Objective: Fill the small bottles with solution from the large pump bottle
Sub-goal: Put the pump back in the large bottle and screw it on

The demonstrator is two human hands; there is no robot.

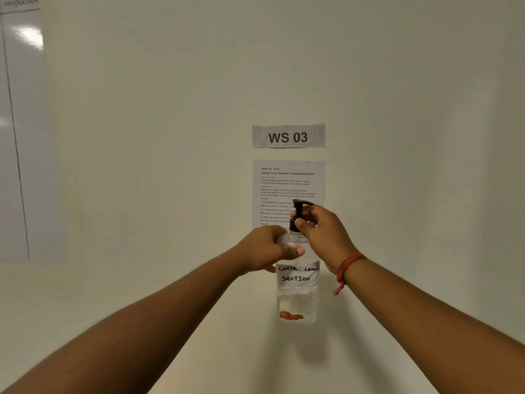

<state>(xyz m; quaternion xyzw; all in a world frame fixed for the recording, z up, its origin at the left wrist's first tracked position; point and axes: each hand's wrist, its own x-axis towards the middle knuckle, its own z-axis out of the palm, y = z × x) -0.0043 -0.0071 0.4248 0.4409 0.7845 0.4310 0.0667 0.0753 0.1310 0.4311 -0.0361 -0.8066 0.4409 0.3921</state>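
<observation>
Bottle [297, 297] stands upright at lower centre of the frame, on a pale counter [142, 302] against the wall. Left hand [265, 248] grips its clear shoulder; right hand [318, 228] curls round the black pump [298, 207]. Above, a sign [288, 136] reads "WS 03".

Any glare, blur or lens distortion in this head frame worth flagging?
Head view: glare patch on the glossy board top left; its edge line bows from wide-angle distortion. The instruction sheet has soft small print, while the WS 03 sign reads sharp. The pump bottle casts a soft shadow toward the camera.
</observation>
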